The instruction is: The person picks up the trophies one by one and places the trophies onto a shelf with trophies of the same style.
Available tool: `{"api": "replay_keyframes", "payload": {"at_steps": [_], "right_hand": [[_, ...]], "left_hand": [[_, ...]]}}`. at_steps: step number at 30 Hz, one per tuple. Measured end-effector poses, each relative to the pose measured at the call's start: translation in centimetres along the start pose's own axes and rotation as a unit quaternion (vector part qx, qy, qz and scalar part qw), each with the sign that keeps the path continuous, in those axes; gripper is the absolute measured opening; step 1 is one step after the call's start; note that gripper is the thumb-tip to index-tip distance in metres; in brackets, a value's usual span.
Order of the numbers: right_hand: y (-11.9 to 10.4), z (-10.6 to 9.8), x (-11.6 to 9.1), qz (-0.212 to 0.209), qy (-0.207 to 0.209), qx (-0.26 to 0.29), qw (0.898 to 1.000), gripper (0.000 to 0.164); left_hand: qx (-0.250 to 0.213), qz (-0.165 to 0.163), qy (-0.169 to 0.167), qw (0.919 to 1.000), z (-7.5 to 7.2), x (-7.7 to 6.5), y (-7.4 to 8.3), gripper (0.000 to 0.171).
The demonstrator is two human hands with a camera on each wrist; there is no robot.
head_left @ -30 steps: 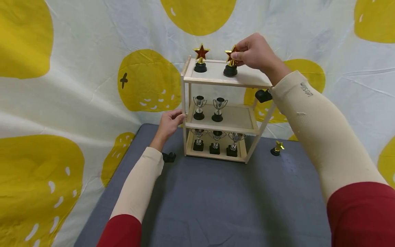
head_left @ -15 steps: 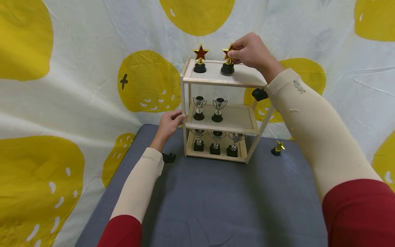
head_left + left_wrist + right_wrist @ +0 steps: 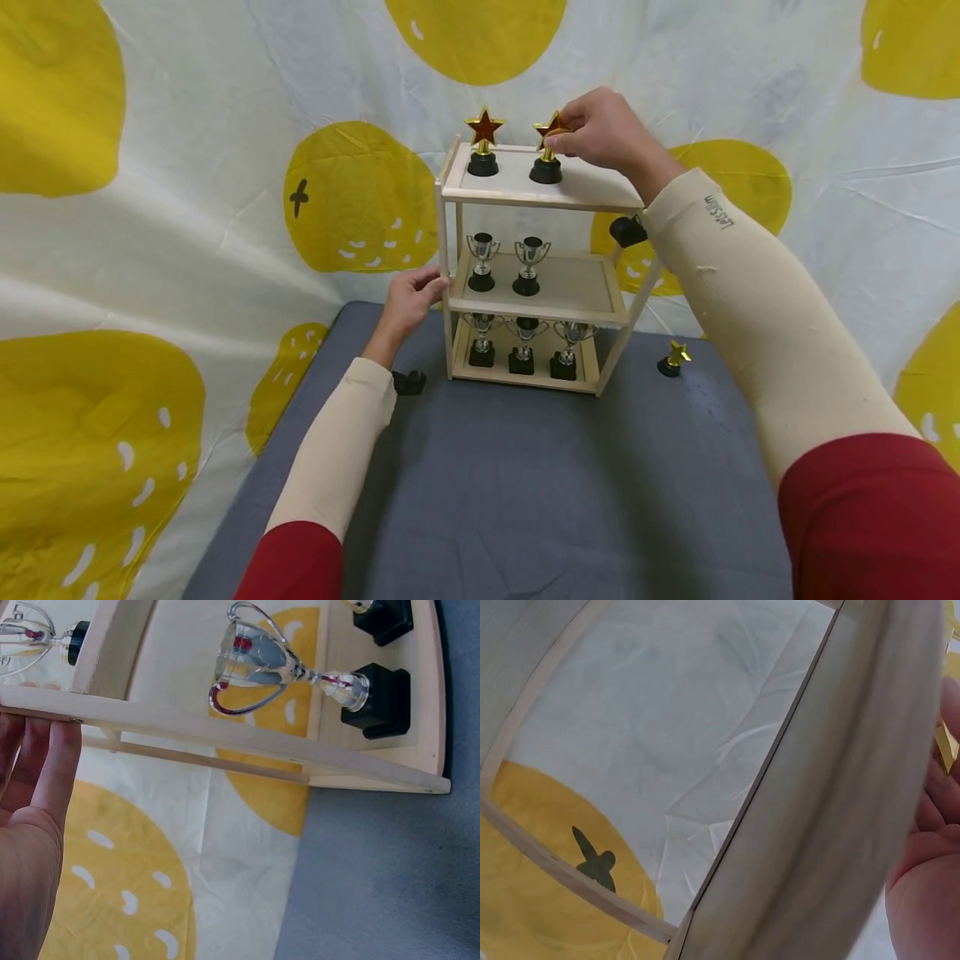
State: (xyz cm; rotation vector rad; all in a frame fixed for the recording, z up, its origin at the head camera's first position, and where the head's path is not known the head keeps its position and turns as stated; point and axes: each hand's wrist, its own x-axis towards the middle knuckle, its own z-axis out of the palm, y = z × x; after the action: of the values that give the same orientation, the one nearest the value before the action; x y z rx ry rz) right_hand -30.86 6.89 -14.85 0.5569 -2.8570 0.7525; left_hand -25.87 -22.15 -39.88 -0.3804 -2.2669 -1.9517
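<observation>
My right hand pinches a gold star trophy with a red star face and a black base, upright at the top board of a wooden shelf. In the right wrist view only a sliver of the gold star shows beside the hand; the shelf's edge hides the rest. A second star trophy stands left of it on the same board. Low on the left side, my left hand grips the shelf's front post, its fingers passing behind the wood in the left wrist view.
Two silver cups stand on the middle board and three silver cups on the bottom one. Another gold star trophy stands on the grey tabletop to the right. Patterned cloth hangs close behind the shelf.
My right hand has moved a little to the left with the star trophy, closer to the other star on the top board. The left hand stays on the post.
</observation>
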Motion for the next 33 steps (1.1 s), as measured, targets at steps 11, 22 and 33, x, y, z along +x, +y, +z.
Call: {"api": "replay_keyframes", "payload": {"at_steps": [11, 22, 33], "right_hand": [[2.6, -2.8, -2.0, 0.038, 0.017, 0.044, 0.998, 0.054], [8.8, -4.5, -6.1, 0.092, 0.068, 0.092, 0.989, 0.054], [15.6, -1.1, -9.2, 0.117, 0.093, 0.139, 0.979, 0.053]], "left_hand": [[-0.035, -0.022, -0.012, 0.9991, -0.5, 0.5, 0.4, 0.038], [-0.014, -0.022, 0.009, 0.9996, -2.2, 1.0, 0.2, 0.043], [-0.022, -0.047, 0.017, 0.9985, -4.4, -0.2, 1.6, 0.040]]}}
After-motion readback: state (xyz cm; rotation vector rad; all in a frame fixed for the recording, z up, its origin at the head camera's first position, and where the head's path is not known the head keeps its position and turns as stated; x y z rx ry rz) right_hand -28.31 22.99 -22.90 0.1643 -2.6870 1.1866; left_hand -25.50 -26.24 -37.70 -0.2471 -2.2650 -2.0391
